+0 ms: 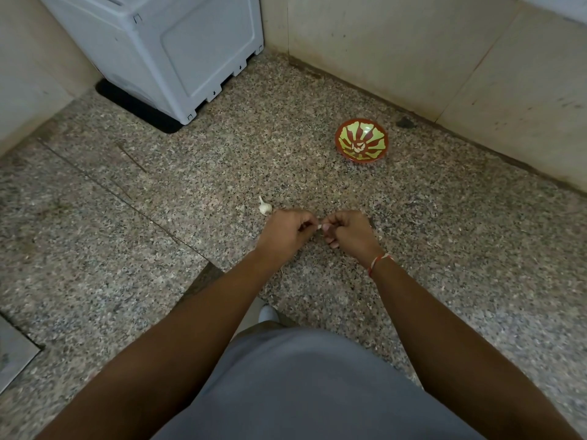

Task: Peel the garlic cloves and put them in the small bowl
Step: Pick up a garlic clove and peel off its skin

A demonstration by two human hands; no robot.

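Observation:
A small garlic clove [319, 226] shows as a pale sliver between my two hands, above the speckled granite counter [190, 192]. My left hand [286, 231] and my right hand [347, 231] both pinch it with curled fingers, and most of the clove is hidden by them. A white garlic bulb [264, 207] lies on the counter just left of my left hand. The small red bowl with a green flower pattern [361, 140] stands farther back and to the right, near the wall, with nothing visible in it.
A large grey-white plastic appliance [165, 49] on a black mat stands at the back left. Beige tiled walls [413, 52] close off the corner behind the bowl. A metal sink edge [12, 350] shows at the lower left.

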